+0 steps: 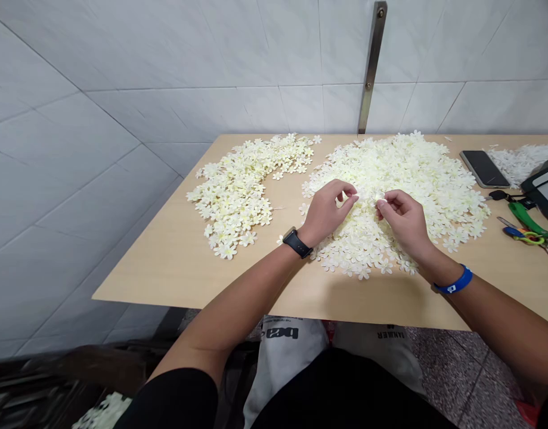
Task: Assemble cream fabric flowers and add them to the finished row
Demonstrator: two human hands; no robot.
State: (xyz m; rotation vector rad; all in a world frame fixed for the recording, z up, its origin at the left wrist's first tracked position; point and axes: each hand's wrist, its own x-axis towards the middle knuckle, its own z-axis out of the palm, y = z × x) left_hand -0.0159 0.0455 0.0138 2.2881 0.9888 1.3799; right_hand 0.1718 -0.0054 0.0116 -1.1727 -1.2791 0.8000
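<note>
Below the table's (pixel 175 268) near edge is a white bag (pixel 285 348); its contents are hidden. A bare strip runs along that edge, widest at the near left corner. Over the big pile (pixel 435 179) mid-table, the left hand (pixel 325 211) and right hand (pixel 405 220) each close a fingertip grip on one small flower (pixel 367 195) held between them. A smaller pile (pixel 238 190) lies to the left, with a clear lane between the two. A phone (pixel 483 168) and tools (pixel 526 223) lie by the right edge.
</note>
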